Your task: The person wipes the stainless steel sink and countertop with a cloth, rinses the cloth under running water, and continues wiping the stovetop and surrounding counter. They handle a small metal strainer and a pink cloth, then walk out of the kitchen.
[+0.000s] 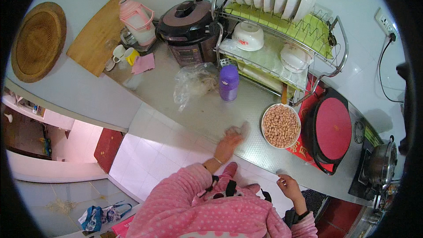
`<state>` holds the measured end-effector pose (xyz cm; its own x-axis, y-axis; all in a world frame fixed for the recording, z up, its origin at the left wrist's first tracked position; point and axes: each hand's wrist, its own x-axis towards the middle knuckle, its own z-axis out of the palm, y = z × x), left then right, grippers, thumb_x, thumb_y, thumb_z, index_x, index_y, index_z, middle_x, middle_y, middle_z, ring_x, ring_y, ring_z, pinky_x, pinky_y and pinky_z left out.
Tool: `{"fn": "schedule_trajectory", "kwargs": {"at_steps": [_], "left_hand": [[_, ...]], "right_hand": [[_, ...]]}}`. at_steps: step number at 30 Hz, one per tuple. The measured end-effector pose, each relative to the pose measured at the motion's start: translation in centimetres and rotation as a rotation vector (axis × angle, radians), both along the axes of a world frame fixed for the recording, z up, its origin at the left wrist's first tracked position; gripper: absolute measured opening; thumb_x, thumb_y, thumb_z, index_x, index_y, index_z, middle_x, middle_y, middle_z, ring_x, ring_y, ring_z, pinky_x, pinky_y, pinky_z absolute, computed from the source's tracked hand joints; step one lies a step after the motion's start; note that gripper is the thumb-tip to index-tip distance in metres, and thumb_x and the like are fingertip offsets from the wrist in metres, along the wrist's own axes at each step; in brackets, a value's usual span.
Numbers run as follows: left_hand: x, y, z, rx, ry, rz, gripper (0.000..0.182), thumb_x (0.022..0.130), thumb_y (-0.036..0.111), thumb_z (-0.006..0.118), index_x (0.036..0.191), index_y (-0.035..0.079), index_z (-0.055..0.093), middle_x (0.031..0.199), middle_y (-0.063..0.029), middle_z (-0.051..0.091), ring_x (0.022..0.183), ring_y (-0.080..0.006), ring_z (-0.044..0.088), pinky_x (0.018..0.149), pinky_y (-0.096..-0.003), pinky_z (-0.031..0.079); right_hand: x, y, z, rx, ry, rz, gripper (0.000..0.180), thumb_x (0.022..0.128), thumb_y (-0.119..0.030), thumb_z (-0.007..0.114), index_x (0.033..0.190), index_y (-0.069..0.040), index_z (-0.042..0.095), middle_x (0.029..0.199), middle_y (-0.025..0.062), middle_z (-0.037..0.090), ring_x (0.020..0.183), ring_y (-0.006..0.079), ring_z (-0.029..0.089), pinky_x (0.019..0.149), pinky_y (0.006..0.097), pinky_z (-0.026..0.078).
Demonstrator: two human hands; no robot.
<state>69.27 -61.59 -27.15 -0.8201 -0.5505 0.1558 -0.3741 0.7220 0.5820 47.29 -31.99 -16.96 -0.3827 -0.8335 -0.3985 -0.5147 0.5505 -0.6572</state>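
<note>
My left hand (234, 136) is over the front edge of the metal counter (205, 119), blurred, with its fingers pointing toward the back right; whether it holds anything small is unclear. Lower right, at the counter's front edge, is my right hand (287, 184), its fingers bent; nothing can be made out in it. A white bowl of peanuts (281, 126) stands on the counter to the right of my left hand. Behind that hand are an upright purple bottle (229, 83) and a crumpled clear plastic bag (191, 86).
A dish rack (264, 62) with plates and bowls stands behind. Right are a red-topped electric griddle (333, 129) and a steel pot (381, 165). At the back left are an electric pressure cooker (188, 29), a pink-and-white kettle (137, 21), cups and a wooden board (96, 39).
</note>
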Motion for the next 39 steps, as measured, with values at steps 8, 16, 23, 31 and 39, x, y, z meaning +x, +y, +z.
{"fn": "schedule_trajectory", "kwargs": {"at_steps": [8, 16, 23, 31, 39], "left_hand": [[10.4, -5.1, 1.2, 0.026, -0.003, 0.087, 0.036, 0.086, 0.007, 0.047, 0.119, 0.009, 0.06, 0.123, -0.0118, 0.058, 0.115, -0.0314, 0.054, 0.102, -0.042, 0.04], [11.5, -8.7, -1.7, 0.011, 0.193, 0.391, 0.039, 0.088, -0.001, 0.045, 0.126, 0.001, 0.054, 0.128, -0.0193, 0.055, 0.124, -0.0383, 0.047, 0.109, -0.0448, 0.034], [-0.2, 8.1, 1.0, -0.151, -0.101, -0.431, 0.041, 0.085, 0.006, 0.049, 0.125, 0.01, 0.058, 0.13, -0.0121, 0.055, 0.126, -0.0298, 0.048, 0.109, -0.0455, 0.033], [-15.9, 23.4, 3.0, -0.197, 0.027, -0.85, 0.043, 0.085, 0.006, 0.048, 0.127, 0.013, 0.057, 0.136, -0.0087, 0.052, 0.128, -0.0302, 0.046, 0.109, -0.0459, 0.035], [-32.7, 42.4, 1.5, -0.254, -0.028, -0.925, 0.043, 0.09, 0.009, 0.043, 0.133, 0.011, 0.051, 0.14, -0.0107, 0.047, 0.131, -0.0312, 0.042, 0.109, -0.0435, 0.033]], "right_hand": [[-0.1, 1.6, 1.1, 0.003, 0.04, -0.058, 0.033, 0.086, -0.02, 0.067, 0.113, -0.001, 0.061, 0.094, 0.0164, 0.068, 0.077, 0.0275, 0.068, 0.068, 0.0359, 0.054], [1.5, 8.8, 0.7, 0.06, 0.05, -0.26, 0.034, 0.087, -0.025, 0.065, 0.114, -0.005, 0.062, 0.095, 0.0147, 0.067, 0.08, 0.0274, 0.067, 0.07, 0.0361, 0.053], [2.5, 15.3, 0.8, 0.039, 0.012, -0.378, 0.033, 0.088, -0.023, 0.062, 0.115, -0.004, 0.061, 0.099, 0.0158, 0.067, 0.087, 0.0313, 0.066, 0.075, 0.0383, 0.053], [1.8, 31.0, 0.9, -0.02, 0.105, -0.632, 0.033, 0.088, -0.023, 0.061, 0.115, -0.004, 0.062, 0.097, 0.014, 0.067, 0.085, 0.0295, 0.066, 0.075, 0.0379, 0.052], [4.4, 48.7, 1.2, 0.047, 0.032, -1.044, 0.033, 0.087, -0.025, 0.062, 0.113, -0.005, 0.063, 0.097, 0.0147, 0.068, 0.081, 0.0304, 0.067, 0.074, 0.0383, 0.053]]}}
